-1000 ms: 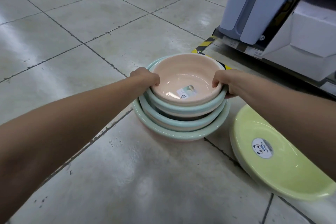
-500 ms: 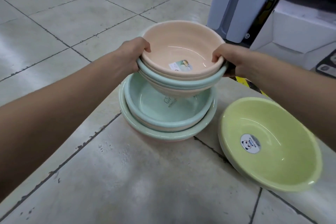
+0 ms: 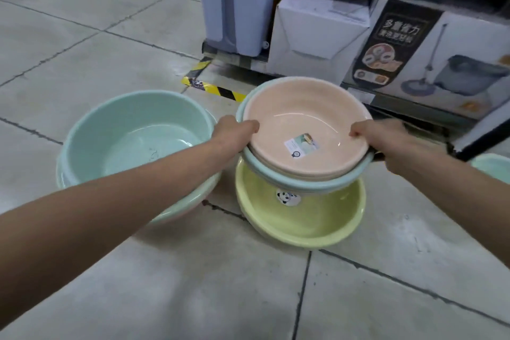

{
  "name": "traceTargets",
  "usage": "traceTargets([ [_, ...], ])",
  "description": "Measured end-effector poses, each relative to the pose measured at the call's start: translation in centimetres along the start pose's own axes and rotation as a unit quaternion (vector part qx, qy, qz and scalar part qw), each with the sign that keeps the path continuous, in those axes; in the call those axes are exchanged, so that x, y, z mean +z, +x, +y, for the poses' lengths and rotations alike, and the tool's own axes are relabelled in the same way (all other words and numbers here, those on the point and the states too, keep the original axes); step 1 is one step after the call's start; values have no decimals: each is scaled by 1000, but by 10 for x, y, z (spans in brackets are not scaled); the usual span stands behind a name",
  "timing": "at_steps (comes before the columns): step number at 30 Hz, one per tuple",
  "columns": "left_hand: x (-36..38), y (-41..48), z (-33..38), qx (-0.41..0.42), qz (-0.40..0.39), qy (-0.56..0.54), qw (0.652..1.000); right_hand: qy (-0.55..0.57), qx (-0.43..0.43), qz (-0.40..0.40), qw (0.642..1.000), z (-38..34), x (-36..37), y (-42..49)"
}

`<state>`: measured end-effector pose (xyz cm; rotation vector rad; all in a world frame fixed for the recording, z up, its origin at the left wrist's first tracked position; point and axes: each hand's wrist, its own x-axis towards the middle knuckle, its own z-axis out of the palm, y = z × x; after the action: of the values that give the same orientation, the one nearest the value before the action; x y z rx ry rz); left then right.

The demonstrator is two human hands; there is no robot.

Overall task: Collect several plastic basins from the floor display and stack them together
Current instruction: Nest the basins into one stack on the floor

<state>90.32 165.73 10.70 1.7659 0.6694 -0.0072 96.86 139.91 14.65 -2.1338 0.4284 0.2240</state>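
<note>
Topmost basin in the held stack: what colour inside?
Peach-pink basin, with a small label inside; clearest in the head view.

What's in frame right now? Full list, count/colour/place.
held basins: a nested set, pink on top with a teal rim under it, exact count unclear; in both hands above the yellow basin
yellow basin: 1, yellow-green, panda sticker inside; on the floor under the held set
floor stack: teal basin on top, at least one more rim beneath; floor, left
teal basin edge: 1, teal; right edge, mostly cut off
mop box: 1, white with dark panel; display, upper right
white box: 1; left of the mop box
hazard tape: yellow-black; floor by the display
left hand: grips left rim
right hand: grips right rim
</note>
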Motion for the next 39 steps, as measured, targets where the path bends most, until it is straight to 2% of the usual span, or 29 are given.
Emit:
traceTargets([
  [4,31,-10,-32,-23,-25,89,995,-27,22,7,999,63,1,3],
  [7,43,-14,-48,-35,-16,140,989,-65,26,21,997,90,9,5],
  [12,58,-14,-57,5,23,234,972,-95,-5,37,995,107,17,9],
  [14,63,-12,-57,20,52,287,956,-88,-3,37,995,112,19,12],
  [17,64,-6,-64,38,86,407,909,-72,10,39,997,119,26,24],
  [19,63,-5,-70,50,98,431,896,-66,4,38,997,120,31,28],
  [21,65,-6,-75,62,112,410,903,-56,-9,37,998,118,34,22],
  [25,66,-8,-79,93,110,305,941,-34,-31,33,998,121,39,15],
  [28,61,-10,-83,31,59,195,979,-32,-41,6,999,129,42,15],
  [30,59,-12,-85,-30,35,112,993,3,-8,-26,1000,132,42,14],
  [34,53,-11,-92,-114,2,-7,993,118,55,-79,988,143,38,12],
  [39,47,-11,-89,-115,-34,-40,992,193,57,-60,978,149,41,4],
])
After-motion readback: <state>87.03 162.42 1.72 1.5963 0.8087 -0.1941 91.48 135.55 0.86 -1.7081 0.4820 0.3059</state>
